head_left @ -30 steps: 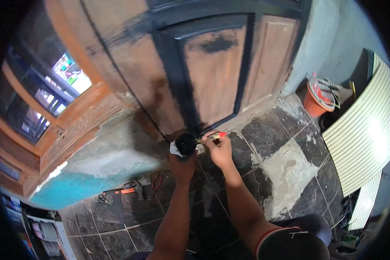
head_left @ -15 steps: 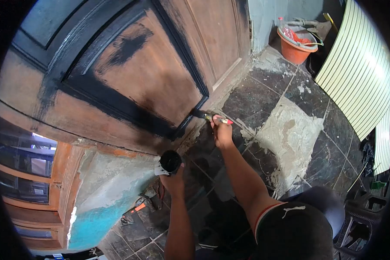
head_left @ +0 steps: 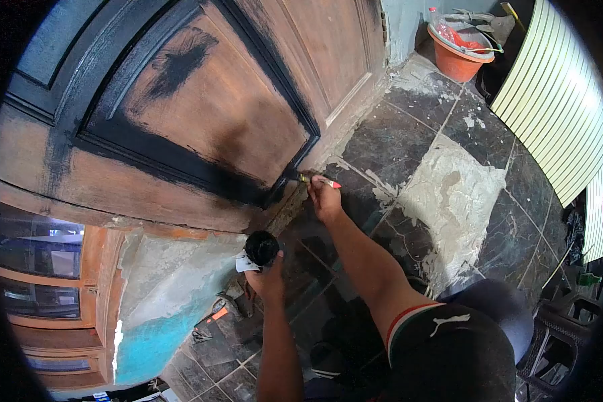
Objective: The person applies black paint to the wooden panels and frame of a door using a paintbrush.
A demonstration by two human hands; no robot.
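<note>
My right hand (head_left: 325, 199) is closed round a paintbrush (head_left: 331, 183) with a red-tipped handle. Its dark bristles touch the lower right corner of a panel moulding on the brown wooden door (head_left: 228, 120). Black paint covers much of that moulding, and a black patch marks the panel's middle. Lower down, my left hand (head_left: 268, 276) grips a small cup of black paint (head_left: 261, 248), its mouth facing up. A white piece (head_left: 246, 262) sticks out at the cup's left side.
An orange bucket (head_left: 457, 61) holding a plastic bottle stands by the far wall. Ribbed cream panels (head_left: 549, 100) lean at right. Rough cement (head_left: 452, 201) covers part of the dark tiles. Tools (head_left: 214, 315) lie near the teal-painted wall (head_left: 147, 342); a black stool (head_left: 553, 342) is at lower right.
My right hand and the brush have moved left and slightly up, along the moulding's lower corner. The view has shifted a little. My left hand still holds the cup.
</note>
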